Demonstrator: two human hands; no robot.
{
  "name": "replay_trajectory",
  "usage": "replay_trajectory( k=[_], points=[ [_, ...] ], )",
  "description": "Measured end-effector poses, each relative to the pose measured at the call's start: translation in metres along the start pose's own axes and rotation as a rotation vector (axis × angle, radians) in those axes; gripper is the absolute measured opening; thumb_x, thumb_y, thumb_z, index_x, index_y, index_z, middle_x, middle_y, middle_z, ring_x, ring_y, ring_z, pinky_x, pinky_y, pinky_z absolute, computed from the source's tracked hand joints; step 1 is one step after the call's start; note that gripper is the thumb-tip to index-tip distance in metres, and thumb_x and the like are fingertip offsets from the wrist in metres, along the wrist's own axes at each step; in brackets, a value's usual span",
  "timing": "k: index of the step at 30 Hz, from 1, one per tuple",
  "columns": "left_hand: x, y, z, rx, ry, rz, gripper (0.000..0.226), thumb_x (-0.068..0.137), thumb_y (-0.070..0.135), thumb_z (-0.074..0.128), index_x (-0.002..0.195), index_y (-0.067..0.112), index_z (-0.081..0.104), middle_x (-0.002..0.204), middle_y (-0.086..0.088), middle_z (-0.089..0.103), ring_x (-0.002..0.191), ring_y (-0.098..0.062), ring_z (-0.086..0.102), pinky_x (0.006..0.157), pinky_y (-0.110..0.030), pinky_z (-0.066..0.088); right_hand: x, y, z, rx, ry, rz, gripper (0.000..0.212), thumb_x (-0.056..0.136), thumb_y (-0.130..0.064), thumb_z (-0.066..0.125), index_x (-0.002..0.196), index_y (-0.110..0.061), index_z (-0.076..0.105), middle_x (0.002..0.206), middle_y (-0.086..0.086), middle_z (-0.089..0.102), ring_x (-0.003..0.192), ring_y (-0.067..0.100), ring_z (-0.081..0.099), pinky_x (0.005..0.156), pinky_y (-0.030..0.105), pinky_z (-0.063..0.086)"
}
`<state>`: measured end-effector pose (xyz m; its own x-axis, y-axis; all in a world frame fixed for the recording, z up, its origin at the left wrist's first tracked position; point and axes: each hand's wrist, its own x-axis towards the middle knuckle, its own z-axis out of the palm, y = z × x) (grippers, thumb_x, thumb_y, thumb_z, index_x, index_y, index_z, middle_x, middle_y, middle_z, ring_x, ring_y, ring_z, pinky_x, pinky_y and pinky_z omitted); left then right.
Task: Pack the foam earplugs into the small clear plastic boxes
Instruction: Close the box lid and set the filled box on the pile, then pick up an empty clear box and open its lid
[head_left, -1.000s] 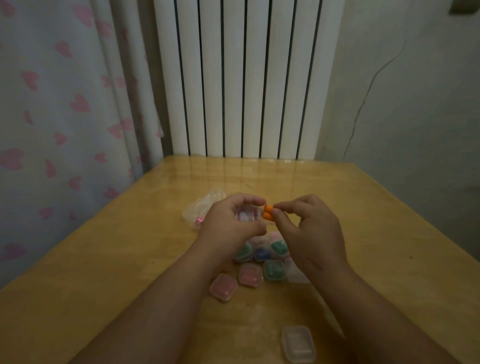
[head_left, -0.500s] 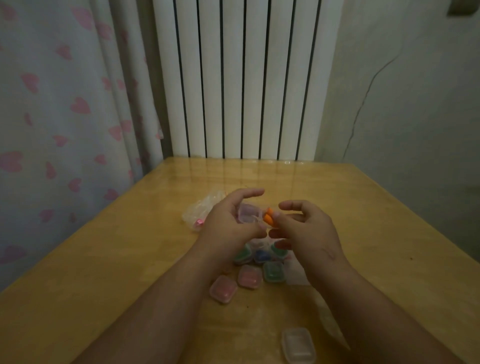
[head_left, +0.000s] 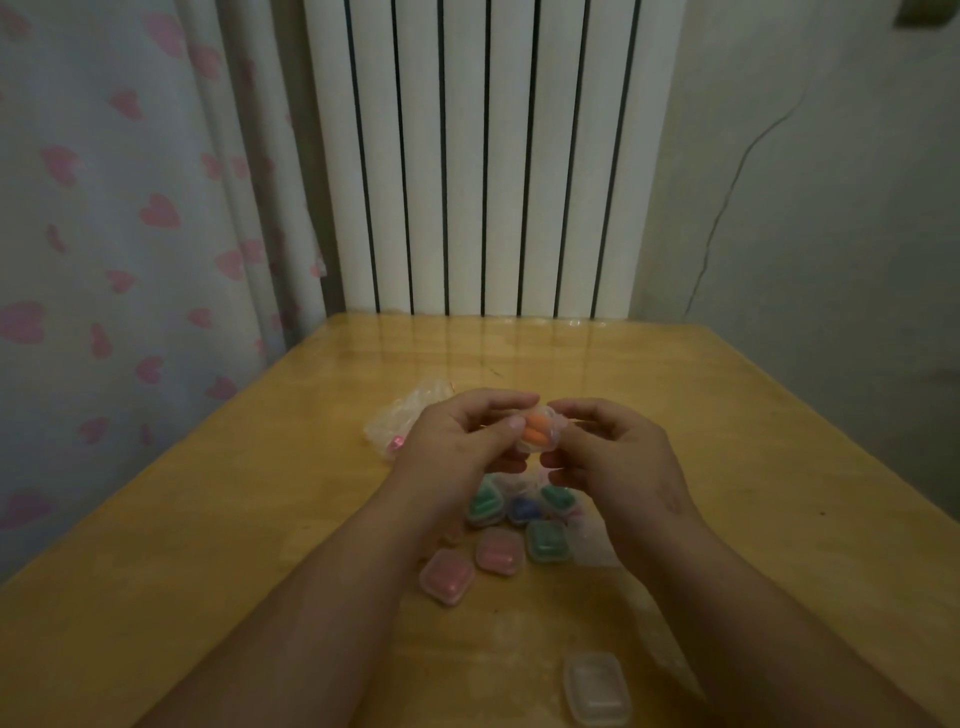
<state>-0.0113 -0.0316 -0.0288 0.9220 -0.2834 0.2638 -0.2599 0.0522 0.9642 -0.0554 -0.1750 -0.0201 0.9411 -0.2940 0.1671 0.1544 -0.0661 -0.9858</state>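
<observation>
Both hands meet above the middle of the wooden table (head_left: 218, 545). My left hand (head_left: 457, 441) holds a small clear plastic box (head_left: 551, 441) between thumb and fingers. Two orange foam earplugs (head_left: 535, 432) lie inside that box. My right hand (head_left: 618, 457) pinches the box's right side with its fingertips. Whether the lid is closed I cannot tell. Below the hands lie several small boxes with earplugs inside: pink ones (head_left: 447, 577), green ones (head_left: 546, 541) and a blue one (head_left: 522, 508).
A crumpled clear plastic bag (head_left: 400, 421) lies to the left of the hands. One clear box (head_left: 597, 688) sits near the table's front edge. A white radiator (head_left: 488, 156) stands behind the table, a heart-patterned curtain (head_left: 119, 208) hangs at the left.
The orange earplugs, pinched in my right fingers before, now lie inside the clear box. My right hand has closed in on the box's right side.
</observation>
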Motion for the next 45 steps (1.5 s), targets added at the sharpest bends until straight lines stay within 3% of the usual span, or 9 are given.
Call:
replay_trajectory(
  k=[3,9,17,21,24,28,32,37,45],
  points=[
    [0.001,0.001,-0.001,0.001,0.043,-0.010,0.029,0.092,0.005,0.064,0.112,0.026,0.068,0.088,-0.003,0.075,0.082,-0.019,0.071,0.071,-0.029,0.058,-0.001,0.000,0.002,-0.013,-0.013,-0.026,0.016,0.096,-0.024,0.056,0.098,-0.018,0.071,0.083,0.001,0.073,0.071,0.012,0.069,0.062,0.025,0.057],
    [0.001,0.002,-0.003,0.035,0.080,0.010,0.021,0.092,0.008,0.063,0.105,0.024,0.069,0.085,0.001,0.075,0.079,-0.014,0.070,0.066,-0.027,0.056,-0.001,0.002,0.001,-0.204,-0.016,-0.076,0.017,0.086,-0.031,0.069,0.099,-0.020,0.071,0.081,-0.005,0.074,0.070,0.001,0.067,0.057,0.019,0.050],
    [0.011,-0.005,-0.012,0.248,0.384,0.038,0.025,0.091,0.008,0.061,0.082,0.029,0.069,0.087,0.003,0.069,0.080,-0.014,0.062,0.069,-0.032,0.053,0.001,-0.008,-0.008,-0.523,-0.179,-0.023,0.005,0.081,-0.031,0.074,0.084,-0.027,0.075,0.080,-0.011,0.071,0.077,0.002,0.064,0.059,0.013,0.048],
    [0.012,-0.007,-0.020,0.574,0.543,0.020,0.030,0.089,0.007,0.055,0.078,0.033,0.064,0.100,0.006,0.065,0.094,-0.016,0.059,0.074,-0.026,0.043,0.001,-0.005,-0.003,-0.742,-0.225,0.058,0.012,0.080,-0.036,0.074,0.088,-0.027,0.075,0.085,-0.011,0.069,0.080,0.005,0.062,0.072,0.029,0.055],
    [0.012,-0.008,-0.024,0.924,0.476,-0.065,0.031,0.090,0.013,0.052,0.092,0.039,0.068,0.130,0.006,0.050,0.125,-0.021,0.039,0.100,-0.030,0.033,0.001,-0.002,-0.001,-0.823,-0.207,0.056,0.019,0.076,-0.039,0.077,0.092,-0.030,0.070,0.085,-0.011,0.064,0.077,0.006,0.061,0.064,0.027,0.054],
    [0.011,-0.008,-0.023,1.041,0.327,-0.243,0.027,0.088,0.034,0.056,0.110,0.043,0.069,0.159,0.003,0.027,0.145,-0.022,0.018,0.115,-0.040,0.019,0.000,0.003,0.000,-0.863,-0.155,0.017,0.015,0.078,-0.042,0.075,0.086,-0.031,0.067,0.085,-0.013,0.062,0.074,0.004,0.059,0.055,0.022,0.048],
    [0.013,-0.013,-0.022,1.144,0.223,-0.362,0.053,0.086,0.048,0.056,0.136,0.033,0.054,0.157,0.002,0.032,0.143,-0.022,0.026,0.112,-0.042,0.025,0.002,0.006,0.001,-0.760,-0.065,-0.073,0.010,0.083,-0.042,0.070,0.085,-0.033,0.067,0.085,-0.012,0.063,0.077,0.006,0.060,0.068,0.028,0.051],
    [0.013,-0.009,-0.020,1.159,0.249,-0.336,0.052,0.088,0.050,0.054,0.133,0.023,0.055,0.140,0.000,0.052,0.131,-0.024,0.044,0.103,-0.042,0.033,0.004,0.010,0.002,-0.686,-0.053,-0.132,0.009,0.086,-0.032,0.068,0.078,-0.034,0.064,0.081,-0.011,0.064,0.070,0.010,0.062,0.064,0.024,0.044],
    [0.014,-0.013,-0.021,1.177,0.177,-0.351,0.055,0.087,0.073,0.041,0.132,0.045,0.054,0.157,0.001,0.028,0.142,-0.027,0.026,0.111,-0.049,0.025,0.006,0.013,0.001,-0.650,-0.052,-0.155,0.008,0.086,-0.030,0.067,0.078,-0.032,0.067,0.079,-0.012,0.065,0.071,0.007,0.060,0.062,0.022,0.040]
  ],
)
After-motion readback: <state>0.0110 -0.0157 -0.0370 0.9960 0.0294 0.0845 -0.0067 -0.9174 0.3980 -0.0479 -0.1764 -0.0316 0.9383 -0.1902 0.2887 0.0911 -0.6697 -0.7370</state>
